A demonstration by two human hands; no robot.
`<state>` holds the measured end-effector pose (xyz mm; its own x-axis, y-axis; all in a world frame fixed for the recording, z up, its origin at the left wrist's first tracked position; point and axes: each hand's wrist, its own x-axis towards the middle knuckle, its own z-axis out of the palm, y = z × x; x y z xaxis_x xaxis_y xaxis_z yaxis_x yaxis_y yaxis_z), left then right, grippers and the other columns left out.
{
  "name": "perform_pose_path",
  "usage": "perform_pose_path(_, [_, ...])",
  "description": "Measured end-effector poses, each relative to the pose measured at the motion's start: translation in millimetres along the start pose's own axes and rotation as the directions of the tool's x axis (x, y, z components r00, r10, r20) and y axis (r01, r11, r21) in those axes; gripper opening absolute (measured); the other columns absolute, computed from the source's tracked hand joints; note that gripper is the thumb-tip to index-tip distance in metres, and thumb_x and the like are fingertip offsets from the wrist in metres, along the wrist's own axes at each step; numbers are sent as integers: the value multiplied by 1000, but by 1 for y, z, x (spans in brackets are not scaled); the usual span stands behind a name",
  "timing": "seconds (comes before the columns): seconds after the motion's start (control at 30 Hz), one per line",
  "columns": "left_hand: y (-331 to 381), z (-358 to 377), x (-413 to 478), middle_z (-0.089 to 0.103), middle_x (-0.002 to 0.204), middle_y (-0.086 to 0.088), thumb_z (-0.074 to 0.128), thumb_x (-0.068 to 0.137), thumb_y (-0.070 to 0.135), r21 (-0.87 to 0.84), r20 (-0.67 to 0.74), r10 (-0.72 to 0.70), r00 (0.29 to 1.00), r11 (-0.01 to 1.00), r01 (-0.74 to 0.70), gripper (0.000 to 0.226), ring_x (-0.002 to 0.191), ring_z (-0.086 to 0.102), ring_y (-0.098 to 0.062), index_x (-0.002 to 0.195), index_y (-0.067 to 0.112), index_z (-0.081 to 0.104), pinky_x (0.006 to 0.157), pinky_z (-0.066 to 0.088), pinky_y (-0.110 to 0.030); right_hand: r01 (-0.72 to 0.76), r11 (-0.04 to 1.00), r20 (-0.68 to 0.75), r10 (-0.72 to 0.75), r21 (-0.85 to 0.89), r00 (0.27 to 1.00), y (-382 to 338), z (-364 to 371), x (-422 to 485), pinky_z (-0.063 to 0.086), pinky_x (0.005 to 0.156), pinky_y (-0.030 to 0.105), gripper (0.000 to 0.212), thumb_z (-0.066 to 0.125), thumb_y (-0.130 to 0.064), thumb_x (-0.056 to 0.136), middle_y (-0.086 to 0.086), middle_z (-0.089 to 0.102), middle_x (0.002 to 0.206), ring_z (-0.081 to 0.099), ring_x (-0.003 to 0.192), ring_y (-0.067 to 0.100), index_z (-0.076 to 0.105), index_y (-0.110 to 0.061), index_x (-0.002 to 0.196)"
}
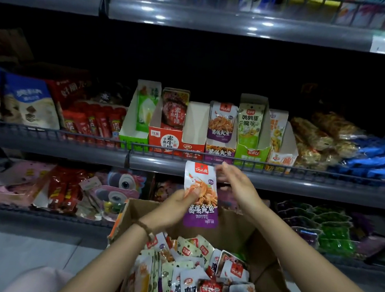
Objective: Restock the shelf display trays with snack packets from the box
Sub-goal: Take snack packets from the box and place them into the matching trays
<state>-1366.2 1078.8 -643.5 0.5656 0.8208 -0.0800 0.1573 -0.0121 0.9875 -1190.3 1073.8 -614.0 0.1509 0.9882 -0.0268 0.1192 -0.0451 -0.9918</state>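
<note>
My left hand grips a white and purple squid snack packet upright above the cardboard box. My right hand is beside the packet's upper right edge, fingers blurred and fairly straight, near or touching it. The box below holds several mixed snack packets. On the middle shelf stands a row of display trays. The purple tray holds matching squid packets. The red and white tray to its left looks empty.
A green tray and a red tray flank those trays. A wire rail runs along the shelf's front. Bagged goods fill the shelf to the left and right. The lower shelf holds toys and sweets. The upper shelf overhangs.
</note>
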Motion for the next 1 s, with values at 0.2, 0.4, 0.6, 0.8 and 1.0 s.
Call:
perform_pose_path(0.2, [26, -21, 19, 73, 85, 1, 45, 96, 32, 11, 35, 47, 998, 999, -47, 29, 79, 69, -9, 96, 11, 65, 69, 52, -18, 47, 995, 211, -65, 87, 975, -36, -21, 11, 58, 74, 28, 33, 62, -10, 87, 8, 71, 106, 69, 94, 20, 56, -22, 116])
perform_pose_path(0.4, [58, -24, 48, 72, 77, 2, 50, 89, 37, 118, 20, 194, 981, 974, -195, 31, 73, 68, -8, 84, 9, 62, 63, 51, -18, 22, 1000, 360, -17, -8, 933, -77, -55, 40, 59, 71, 27, 38, 62, -5, 83, 8, 74, 96, 71, 88, 21, 57, -27, 113])
perform_pose_path(0.6, [82, -26, 88, 53, 55, 5, 49, 92, 40, 294, 12, 312, 950, 907, -302, 44, 50, 46, -4, 82, -1, 60, 54, 38, -21, 232, 935, 272, -158, -270, 949, -98, -88, 77, 57, 72, 26, 43, 67, -9, 81, 10, 72, 99, 70, 92, 21, 57, -26, 119])
perform_pose_path(0.8, [93, -41, 136, 64, 110, 5, 49, 93, 43, 534, -197, 407, 892, 808, -250, 43, 96, 61, -9, 130, 22, 48, 83, 53, -26, 396, 888, -86, -424, -235, 901, -121, -111, 143, 52, 61, 12, 42, 62, 6, 84, 8, 63, 98, 65, 70, -5, 52, -1, 124])
perform_pose_path(1.0, [86, -44, 173, 56, 129, -5, 56, 93, 29, 682, -180, 366, 913, 715, -153, 57, 113, 55, -20, 143, 18, 30, 83, 44, -23, 349, 826, -132, -445, -443, 885, -109, -91, 208, 50, 71, 22, 36, 64, -3, 86, 7, 61, 111, 58, 96, 17, 56, -4, 121])
